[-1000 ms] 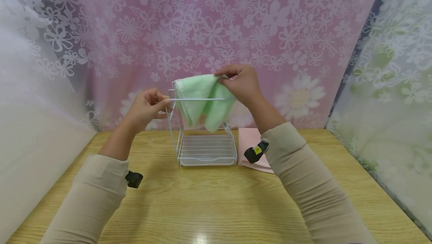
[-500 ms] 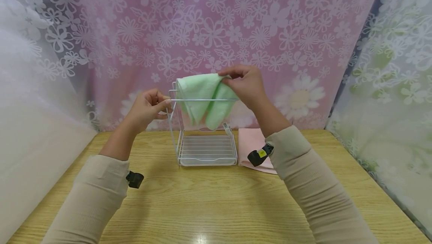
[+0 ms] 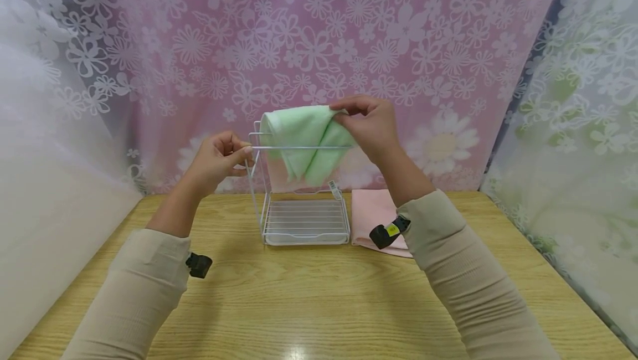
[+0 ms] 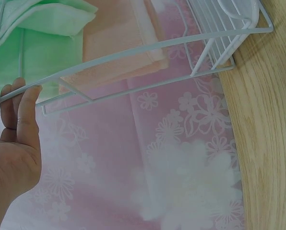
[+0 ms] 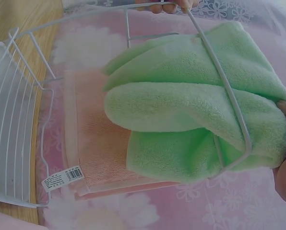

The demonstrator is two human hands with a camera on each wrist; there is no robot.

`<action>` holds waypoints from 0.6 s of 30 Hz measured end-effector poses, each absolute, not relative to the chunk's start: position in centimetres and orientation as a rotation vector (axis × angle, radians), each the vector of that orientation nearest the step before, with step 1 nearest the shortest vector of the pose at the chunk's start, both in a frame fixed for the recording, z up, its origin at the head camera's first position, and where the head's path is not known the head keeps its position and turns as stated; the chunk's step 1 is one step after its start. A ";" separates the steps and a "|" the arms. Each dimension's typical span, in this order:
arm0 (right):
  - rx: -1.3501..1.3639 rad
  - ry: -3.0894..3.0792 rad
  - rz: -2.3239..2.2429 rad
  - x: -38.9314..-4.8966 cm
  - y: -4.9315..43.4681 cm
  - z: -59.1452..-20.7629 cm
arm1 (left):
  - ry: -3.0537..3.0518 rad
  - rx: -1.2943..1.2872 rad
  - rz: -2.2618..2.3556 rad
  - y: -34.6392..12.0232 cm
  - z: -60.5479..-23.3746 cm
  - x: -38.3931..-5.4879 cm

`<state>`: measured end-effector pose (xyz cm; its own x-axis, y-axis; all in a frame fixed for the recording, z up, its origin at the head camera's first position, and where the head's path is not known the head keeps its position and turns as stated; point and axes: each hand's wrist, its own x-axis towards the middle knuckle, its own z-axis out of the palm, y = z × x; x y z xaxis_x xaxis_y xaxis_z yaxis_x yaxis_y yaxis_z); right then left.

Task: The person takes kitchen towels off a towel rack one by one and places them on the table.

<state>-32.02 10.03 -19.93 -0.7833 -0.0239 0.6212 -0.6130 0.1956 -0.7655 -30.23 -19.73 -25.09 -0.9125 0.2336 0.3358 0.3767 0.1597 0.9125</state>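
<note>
My left hand grips the upper left corner of a white wire rack, thumb and fingers round its top wire. A light green towel is bunched in folds among the rack's top bars, behind the front bar in the head view. With thumb and fingers, my right hand pinches the towel's upper right part. A peach towel hangs behind the green one, largely covered by it; a printed barcode tag shows by its lower edge. The rack's upper right corner is hidden by the right hand and towel.
At the rack's foot is a wire shelf over a pale tray. A folded pink cloth lies on the wooden table right of the rack. A pink flowered curtain hangs close behind.
My right hand has shifted a little to the right, drawing the green towel along. The towel's hanging folds have spread and risen slightly. The left hand keeps its place on the rack.
</note>
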 end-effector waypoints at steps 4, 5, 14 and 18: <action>0.593 -1.975 1.622 -31.9 10.3 -19.8 | -2.310 -0.606 -1.863 -19.7 -25.0 -30.1; 0.592 -1.967 1.622 -31.8 10.4 -19.8 | -2.310 -0.607 -1.864 -19.6 -25.0 -30.1; 0.635 -1.828 1.643 -31.6 10.7 -19.9 | -2.320 -0.600 -1.846 -19.8 -25.1 -30.2; 0.636 -1.803 1.637 -31.4 10.8 -19.8 | -2.320 -0.602 -1.846 -19.8 -25.1 -30.3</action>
